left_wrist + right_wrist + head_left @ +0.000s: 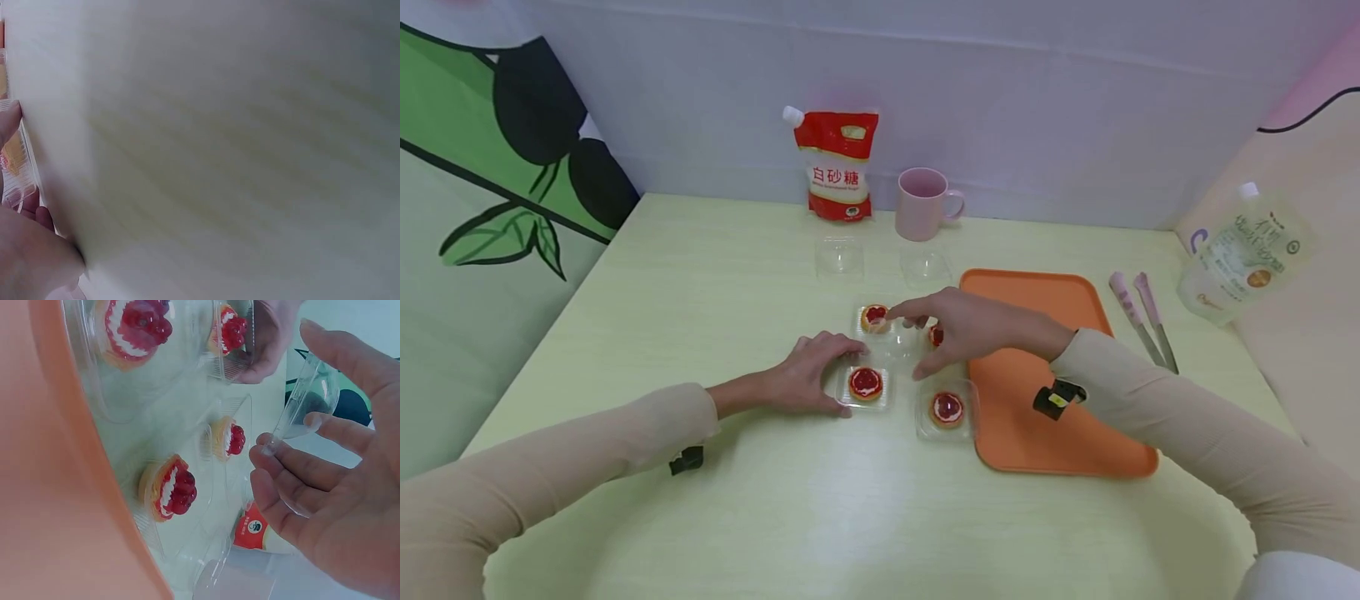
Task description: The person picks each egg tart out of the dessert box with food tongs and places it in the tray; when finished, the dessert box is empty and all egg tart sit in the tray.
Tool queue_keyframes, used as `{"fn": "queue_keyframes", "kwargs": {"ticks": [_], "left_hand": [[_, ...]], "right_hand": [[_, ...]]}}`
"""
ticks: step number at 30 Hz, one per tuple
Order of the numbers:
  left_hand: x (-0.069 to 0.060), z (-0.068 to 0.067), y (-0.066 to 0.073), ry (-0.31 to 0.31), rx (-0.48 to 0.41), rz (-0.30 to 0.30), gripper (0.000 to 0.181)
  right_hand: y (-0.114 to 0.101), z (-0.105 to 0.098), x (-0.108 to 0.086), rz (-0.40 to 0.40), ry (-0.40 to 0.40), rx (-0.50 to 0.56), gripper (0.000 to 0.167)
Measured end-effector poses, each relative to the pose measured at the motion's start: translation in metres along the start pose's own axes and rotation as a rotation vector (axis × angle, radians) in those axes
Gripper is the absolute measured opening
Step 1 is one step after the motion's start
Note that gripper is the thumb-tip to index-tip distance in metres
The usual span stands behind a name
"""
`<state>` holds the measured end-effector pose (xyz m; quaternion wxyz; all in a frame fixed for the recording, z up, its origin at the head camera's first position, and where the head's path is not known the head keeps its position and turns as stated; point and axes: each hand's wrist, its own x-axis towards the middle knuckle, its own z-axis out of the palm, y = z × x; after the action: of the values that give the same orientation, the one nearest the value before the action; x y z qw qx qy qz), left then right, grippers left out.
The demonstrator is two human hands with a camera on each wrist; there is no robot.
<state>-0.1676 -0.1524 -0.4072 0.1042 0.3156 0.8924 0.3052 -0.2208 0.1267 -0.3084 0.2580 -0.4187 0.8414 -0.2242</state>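
Lid (faint in head view), edge-on at right-wrist view's upper right, long axis slanting down-left, pinched by right hand; left hand grips tart box.

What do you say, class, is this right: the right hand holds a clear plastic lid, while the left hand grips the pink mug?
Not quite. The left hand grips a clear container with a tart in it, not the pink mug, as the head view shows. The right hand does hold a clear plastic lid.
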Motion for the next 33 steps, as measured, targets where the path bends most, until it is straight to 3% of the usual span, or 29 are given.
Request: {"fn": "queue_keyframes", "kwargs": {"ticks": [7, 13, 18, 22, 26, 29, 31, 33], "left_hand": [[0.0, -0.001, 0.0, -0.012, 0.001, 0.002, 0.085], [0.001, -0.002, 0.0, -0.014, -0.041, 0.005, 0.095], [0.0, -0.006, 0.0, -0.022, -0.103, -0.017, 0.105], [-0.003, -0.013, 0.0, -0.064, -0.143, -0.012, 0.112], [-0.003, -0.023, -0.002, -0.097, -0.22, -0.076, 0.098], [0.001, -0.033, -0.003, 0.003, -0.26, -0.147, 0.066], [0.006, -0.041, -0.004, 0.134, -0.232, -0.16, 0.048], [0.013, -0.049, -0.005, 0.284, -0.193, -0.153, 0.042]], "right_hand": [[0.002, -0.005, 0.001, -0.007, 0.019, 0.007, 0.075], [0.006, -0.013, 0.007, 0.037, 0.05, 0.065, 0.073], [0.013, -0.021, 0.016, 0.034, 0.066, 0.174, 0.072], [0.018, -0.027, 0.026, 0.044, 0.072, 0.286, 0.068], [0.023, -0.032, 0.032, 0.083, 0.07, 0.434, 0.063], [0.024, -0.033, 0.036, 0.091, 0.071, 0.543, 0.059], [0.023, -0.033, 0.041, 0.078, 0.063, 0.619, 0.055], [0.021, -0.032, 0.048, 0.056, 0.039, 0.721, 0.053]]}}
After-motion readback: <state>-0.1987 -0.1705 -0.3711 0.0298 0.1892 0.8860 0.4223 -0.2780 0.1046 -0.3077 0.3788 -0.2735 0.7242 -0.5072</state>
